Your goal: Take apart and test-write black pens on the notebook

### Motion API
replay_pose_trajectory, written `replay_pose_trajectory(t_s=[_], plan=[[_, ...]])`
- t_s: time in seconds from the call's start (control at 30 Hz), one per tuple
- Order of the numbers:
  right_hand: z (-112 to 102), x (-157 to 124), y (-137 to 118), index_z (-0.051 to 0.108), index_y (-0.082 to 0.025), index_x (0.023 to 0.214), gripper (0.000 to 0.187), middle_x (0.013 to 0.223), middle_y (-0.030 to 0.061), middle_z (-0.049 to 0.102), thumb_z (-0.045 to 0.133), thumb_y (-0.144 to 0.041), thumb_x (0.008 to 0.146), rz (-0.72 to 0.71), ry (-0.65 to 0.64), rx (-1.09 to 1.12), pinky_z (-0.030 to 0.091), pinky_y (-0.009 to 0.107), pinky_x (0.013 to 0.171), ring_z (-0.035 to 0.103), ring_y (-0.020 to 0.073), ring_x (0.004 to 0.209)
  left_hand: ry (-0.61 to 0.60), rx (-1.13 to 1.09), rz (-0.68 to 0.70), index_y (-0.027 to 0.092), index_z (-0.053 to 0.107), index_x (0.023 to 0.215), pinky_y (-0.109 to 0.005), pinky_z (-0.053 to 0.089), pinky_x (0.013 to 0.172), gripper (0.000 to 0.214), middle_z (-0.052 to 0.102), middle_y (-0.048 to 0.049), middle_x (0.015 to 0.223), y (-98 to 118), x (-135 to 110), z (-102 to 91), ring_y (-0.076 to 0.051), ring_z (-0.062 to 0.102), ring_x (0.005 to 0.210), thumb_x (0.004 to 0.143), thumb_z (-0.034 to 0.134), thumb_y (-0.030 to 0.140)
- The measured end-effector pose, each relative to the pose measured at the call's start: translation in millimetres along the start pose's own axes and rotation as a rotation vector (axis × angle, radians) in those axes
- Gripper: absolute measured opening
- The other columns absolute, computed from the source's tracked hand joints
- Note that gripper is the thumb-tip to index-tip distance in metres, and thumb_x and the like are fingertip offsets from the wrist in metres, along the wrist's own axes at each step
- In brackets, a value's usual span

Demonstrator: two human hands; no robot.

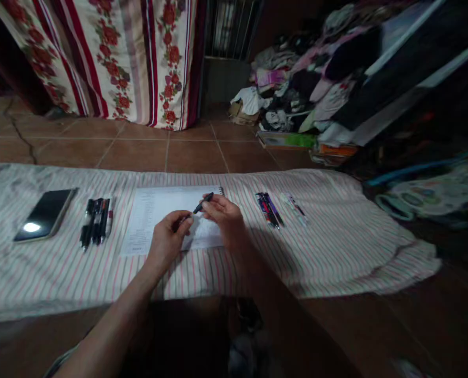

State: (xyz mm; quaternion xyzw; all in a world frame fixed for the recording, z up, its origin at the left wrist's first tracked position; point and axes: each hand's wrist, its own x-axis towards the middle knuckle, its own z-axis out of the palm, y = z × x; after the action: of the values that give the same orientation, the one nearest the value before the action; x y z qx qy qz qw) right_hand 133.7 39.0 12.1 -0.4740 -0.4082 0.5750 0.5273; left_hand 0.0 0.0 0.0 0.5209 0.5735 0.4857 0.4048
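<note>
Over the notebook, my right hand (224, 212) pinches a black pen (203, 203) between thumb and fingers, its dark end pointing up and to the right. My left hand (171, 233) is closed at the pen's lower left end, thumb against fingertips, with a dark part showing between them. Whether the pen is in one piece or two is too small to tell. Beneath both hands lies a spiral notebook (143, 220) with writing on its page. A row of several pens (96, 220) lies left of it, and a smaller group of pens (269, 210) lies to its right.
A smartphone (45, 215) rests at the left of the striped cloth (336, 247). Light-coloured pens (296, 209) lie at the right. Beyond are a tiled floor (139, 147), a floral curtain (135, 58) and a heap of clothes (305, 79).
</note>
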Motion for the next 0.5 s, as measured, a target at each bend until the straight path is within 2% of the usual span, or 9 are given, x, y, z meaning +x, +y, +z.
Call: replay_pose_trajectory(t_s=[0.3,0.5], plan=[[1.7,-3.1,0.2,0.059,-0.018,0.079,0.030,0.077,0.0026,0.069,0.071,-0.036,0.058,-0.006,-0.026,-0.013,0.045,0.024,0.061,0.063,0.0133,0.070,0.017,-0.035,0.001,0.014,0.064,0.082,-0.022,0.042,0.051,0.022,0.059,0.0021,0.058,3.7,-0.2,-1.1,-0.010,0.051,0.049,0.068,0.063,0.031],[3.8,-1.1,3.5,0.057,-0.018,0.078,0.029,0.069,0.0018,0.067,0.069,-0.037,0.060,-0.051,-0.013,-0.068,0.039,0.021,0.051,0.059,0.0120,0.062,0.011,-0.039,-0.013,0.014,0.065,0.085,-0.023,0.043,0.053,0.026,0.061,0.0009,0.061,-0.5,0.6,-1.8,-0.011,0.054,0.051,0.069,0.063,0.034]])
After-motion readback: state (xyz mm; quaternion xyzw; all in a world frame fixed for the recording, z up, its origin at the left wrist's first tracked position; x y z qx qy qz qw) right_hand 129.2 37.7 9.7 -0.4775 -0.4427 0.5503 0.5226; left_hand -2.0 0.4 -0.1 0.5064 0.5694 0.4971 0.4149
